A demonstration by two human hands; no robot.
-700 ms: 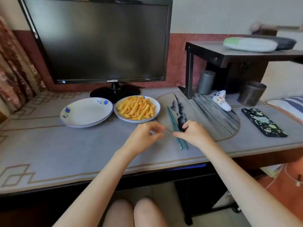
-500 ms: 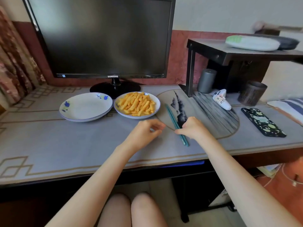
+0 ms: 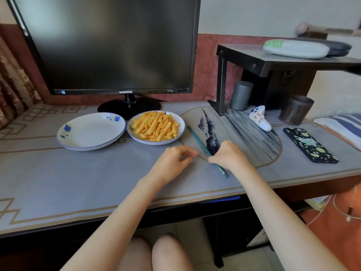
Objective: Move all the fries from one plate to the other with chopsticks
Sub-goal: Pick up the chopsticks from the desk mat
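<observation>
A white plate heaped with crinkle-cut fries sits in front of the monitor stand. Touching its left side is a bare white plate with blue flowers. Teal chopsticks lie slanted on the desk mat to the right of the fries. My right hand is curled over their near half, fingers closed around them, the near tips poking out below my wrist. My left hand rests just left of them with its fingers pinched together and nothing visible in it.
A black monitor stands behind the plates. At the right are a dark shelf, a grey cylinder, a white figurine, a dark cup and a phone in a patterned case. The desk's front edge runs near my forearms.
My right hand has closed over the chopsticks, and they have turned slightly, far tips now pointing toward the fries plate. My left hand has stayed about where it was.
</observation>
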